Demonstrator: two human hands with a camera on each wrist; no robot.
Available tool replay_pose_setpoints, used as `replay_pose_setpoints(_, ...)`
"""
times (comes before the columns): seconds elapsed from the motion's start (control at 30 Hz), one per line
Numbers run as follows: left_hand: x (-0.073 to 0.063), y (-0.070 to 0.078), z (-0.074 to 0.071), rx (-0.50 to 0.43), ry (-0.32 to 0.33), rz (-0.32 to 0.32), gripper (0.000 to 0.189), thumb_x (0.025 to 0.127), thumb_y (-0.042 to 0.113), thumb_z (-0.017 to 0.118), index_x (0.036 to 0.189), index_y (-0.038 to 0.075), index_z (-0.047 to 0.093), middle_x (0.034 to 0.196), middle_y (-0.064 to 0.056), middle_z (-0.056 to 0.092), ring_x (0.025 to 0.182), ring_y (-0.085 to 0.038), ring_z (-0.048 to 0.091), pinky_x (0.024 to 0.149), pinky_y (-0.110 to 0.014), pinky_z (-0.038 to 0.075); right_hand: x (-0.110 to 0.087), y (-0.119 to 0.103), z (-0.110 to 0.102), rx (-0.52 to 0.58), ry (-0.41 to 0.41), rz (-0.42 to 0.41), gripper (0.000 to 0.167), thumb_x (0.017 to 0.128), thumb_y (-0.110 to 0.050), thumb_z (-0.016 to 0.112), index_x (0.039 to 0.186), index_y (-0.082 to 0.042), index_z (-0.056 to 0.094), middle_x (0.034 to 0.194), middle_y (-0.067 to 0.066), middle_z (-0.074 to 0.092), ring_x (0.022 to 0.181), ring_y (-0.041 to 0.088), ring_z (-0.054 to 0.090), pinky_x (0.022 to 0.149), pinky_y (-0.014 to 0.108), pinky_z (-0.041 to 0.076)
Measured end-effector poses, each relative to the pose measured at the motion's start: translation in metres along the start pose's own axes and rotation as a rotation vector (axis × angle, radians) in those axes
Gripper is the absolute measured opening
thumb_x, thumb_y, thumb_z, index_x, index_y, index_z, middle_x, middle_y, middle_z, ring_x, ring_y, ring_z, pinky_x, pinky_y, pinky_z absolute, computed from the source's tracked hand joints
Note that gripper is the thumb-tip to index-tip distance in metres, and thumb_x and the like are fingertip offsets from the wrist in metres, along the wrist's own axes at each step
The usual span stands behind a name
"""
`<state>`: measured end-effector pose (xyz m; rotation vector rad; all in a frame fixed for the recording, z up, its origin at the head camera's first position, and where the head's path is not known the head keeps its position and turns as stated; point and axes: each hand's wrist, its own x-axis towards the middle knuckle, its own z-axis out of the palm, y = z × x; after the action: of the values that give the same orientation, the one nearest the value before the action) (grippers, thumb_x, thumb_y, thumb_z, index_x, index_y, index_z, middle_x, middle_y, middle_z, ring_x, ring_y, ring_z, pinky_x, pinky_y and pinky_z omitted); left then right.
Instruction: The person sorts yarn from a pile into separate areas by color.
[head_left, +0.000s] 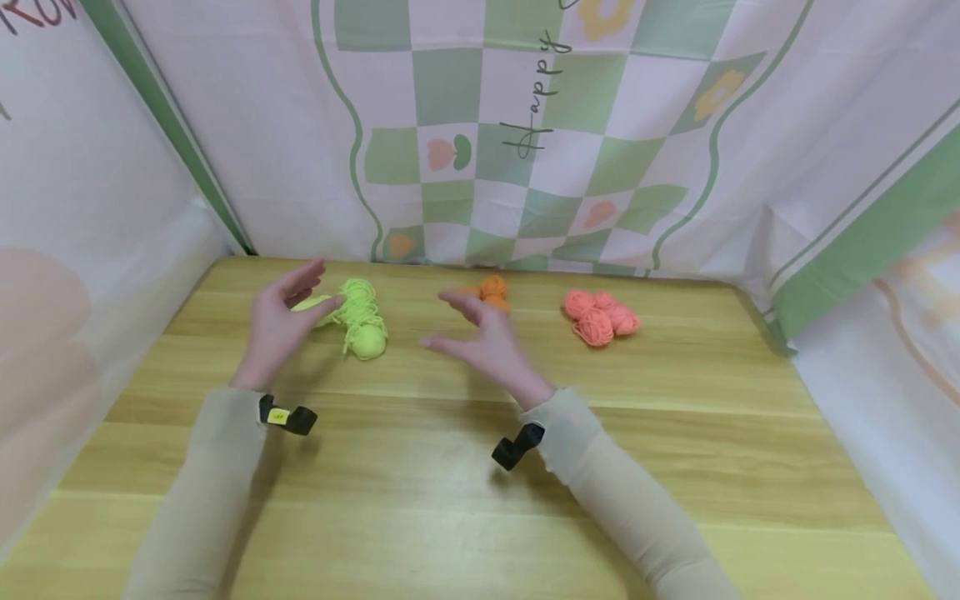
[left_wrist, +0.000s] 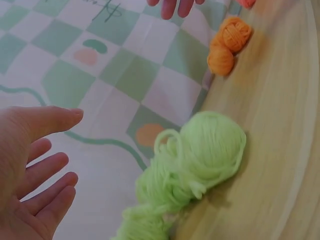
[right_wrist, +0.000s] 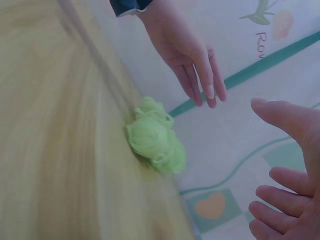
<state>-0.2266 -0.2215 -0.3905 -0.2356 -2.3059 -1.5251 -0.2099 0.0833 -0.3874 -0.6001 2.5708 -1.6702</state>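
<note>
The green yarn [head_left: 362, 310] lies on the table [head_left: 420, 492], just to the right of the left hand [head_left: 276, 321]; its long way runs from near to far, and a bit of it peeks out behind that hand's thumb; the left hand is nearer to it than the right hand [head_left: 491, 343] — that one hangs in front of the orange yarn [head_left: 495, 288], with the pink yarn [head_left: 597, 318] off to its right; both hands are up, palms turned in, thumbs held away from fingers — they hold nothing.
</note>
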Motion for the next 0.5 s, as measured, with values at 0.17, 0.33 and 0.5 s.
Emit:
replay_pose_setpoints(0.17,-0.005,-0.014,-0.007,0.023,0.023,-0.039,0.057,0.089,0.009,0.081,0.14,0.001,0.059,0.138,-0.018,0.061,0.124,-0.034,0.057,0.107,-0.04,0.045,-0.002,0.005,0.014,-0.018,-0.053,0.018,0.081,0.08,-0.05,0.085,0.148,-0.018,0.053,0.148,-0.004,0.053,0.138,0.027,0.044,0.113,0.048,0.037)
replay_pose_setpoints(0.33,-0.007,-0.026,-0.015,0.038,0.024,-0.087,0.059,0.089,0.011,0.08,0.142,0.001,0.056,0.14,-0.019,0.058,0.128,-0.035,0.054,0.11,-0.041,0.043,-0.002,0.01,0.028,-0.043,-0.08,-0.016,0.078,0.082,-0.041,0.087,0.146,-0.011,0.054,0.146,0.001,0.055,0.135,0.024,0.048,0.113,0.041,0.038)
replay_pose_setpoints(0.5,-0.008,-0.034,-0.022,0.07,0.01,-0.133,0.06,0.09,0.012,0.08,0.143,0.0,0.055,0.144,-0.02,0.055,0.133,-0.034,0.05,0.113,-0.043,0.038,-0.002,0.014,0.039,-0.087,-0.101,-0.039,0.079,0.081,-0.036,0.088,0.145,-0.006,0.054,0.144,0.006,0.057,0.132,0.023,0.051,0.112,0.038,0.039)
